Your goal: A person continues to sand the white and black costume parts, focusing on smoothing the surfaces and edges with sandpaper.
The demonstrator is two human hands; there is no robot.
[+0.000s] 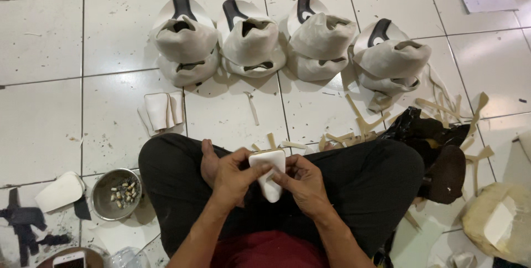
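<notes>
Holding a white foam piece [268, 175] over the lap, both hands on it. Long axis runs roughly away from the body, upper end wide, lower end tapering down between the palms. Left hand [235, 177] pinches its left edge, thumb on top; right hand [303, 184] pinches the lower right side with fingers curled in. Both equally close, piece sits between them, touching both.

Person sits cross-legged on the tiled floor [44, 107]. Ahead: four stacks of shoe uppers [249, 41] in a row, apparently two per stack. One small pile of white cut pieces [160, 112] front-left. One steel bowl [115, 193] beside the left knee. Tan strips [359, 124] scattered front-right, too many to count. One black bag [426, 135] by the right knee.
</notes>
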